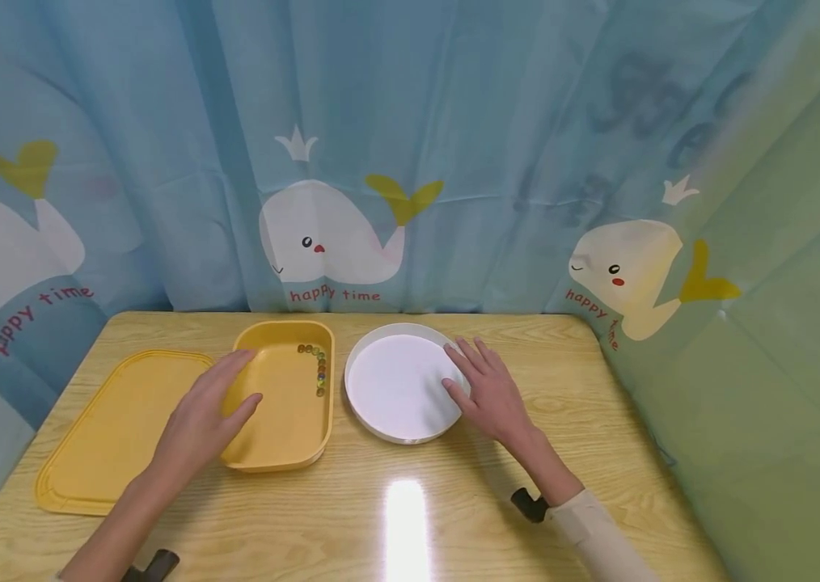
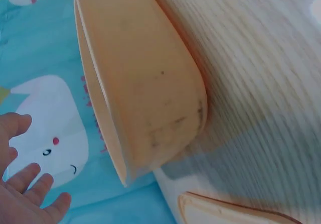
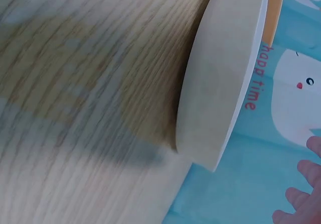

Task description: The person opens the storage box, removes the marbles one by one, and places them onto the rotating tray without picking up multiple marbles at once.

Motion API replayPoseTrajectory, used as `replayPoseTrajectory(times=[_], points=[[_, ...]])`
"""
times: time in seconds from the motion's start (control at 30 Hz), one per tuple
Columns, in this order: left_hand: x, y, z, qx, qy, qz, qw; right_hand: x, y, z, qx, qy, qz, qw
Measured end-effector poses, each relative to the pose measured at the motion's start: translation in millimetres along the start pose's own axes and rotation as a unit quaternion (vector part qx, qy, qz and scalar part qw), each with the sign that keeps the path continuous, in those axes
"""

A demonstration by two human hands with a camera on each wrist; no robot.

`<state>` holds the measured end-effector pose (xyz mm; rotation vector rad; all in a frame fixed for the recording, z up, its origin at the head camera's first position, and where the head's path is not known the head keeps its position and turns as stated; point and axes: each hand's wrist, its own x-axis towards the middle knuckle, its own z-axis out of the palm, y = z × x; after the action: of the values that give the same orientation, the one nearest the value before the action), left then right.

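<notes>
A yellow rectangular tub (image 1: 275,436) stands on the table, with several small marbles (image 1: 320,365) lined up along the right and far side of its floor. Over the tub's left edge hovers my left hand (image 1: 199,416), fingers extended and holding nothing. To the tub's right is a round white tray (image 1: 406,388) with a low wall, nothing lying in it. My right hand (image 1: 490,396) is spread above the tray's right rim, also holding nothing. In the left wrist view the tub's outer wall (image 2: 145,83) shows scuffs; in the right wrist view the tray's side (image 3: 220,73) fills the middle.
A flat yellow lid (image 1: 119,428) lies on the table left of the tub, partly behind my left forearm. The wooden table (image 1: 323,525) meets a blue curtain (image 1: 483,162) with whale prints at the back and a greenish one on the right.
</notes>
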<state>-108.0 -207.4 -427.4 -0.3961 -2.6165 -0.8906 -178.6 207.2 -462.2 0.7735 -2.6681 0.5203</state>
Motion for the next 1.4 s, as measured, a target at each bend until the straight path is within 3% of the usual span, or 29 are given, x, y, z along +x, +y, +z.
replayPoseTrajectory(times=[0.47, 0.67, 1.1, 1.4], points=[[18.0, -1.9, 23.7, -0.008, -0.040, 0.013, 0.9991, -9.3, 16, 4, 0.009, -0.014, 0.030, 0.9994], [25.9, -3.7, 33.6, -0.009, -0.045, 0.018, 0.9988, -12.6, 19, 8, 0.016, -0.010, 0.009, 0.9998], [45.8, -4.5, 44.8, -0.056, -0.117, -0.037, 0.9909, -18.8, 17, 17, 0.027, -0.034, -0.036, 0.9984], [54.0, -5.8, 53.9, -0.090, -0.105, -0.024, 0.9901, -23.6, 15, 22, 0.037, -0.052, -0.083, 0.9945]])
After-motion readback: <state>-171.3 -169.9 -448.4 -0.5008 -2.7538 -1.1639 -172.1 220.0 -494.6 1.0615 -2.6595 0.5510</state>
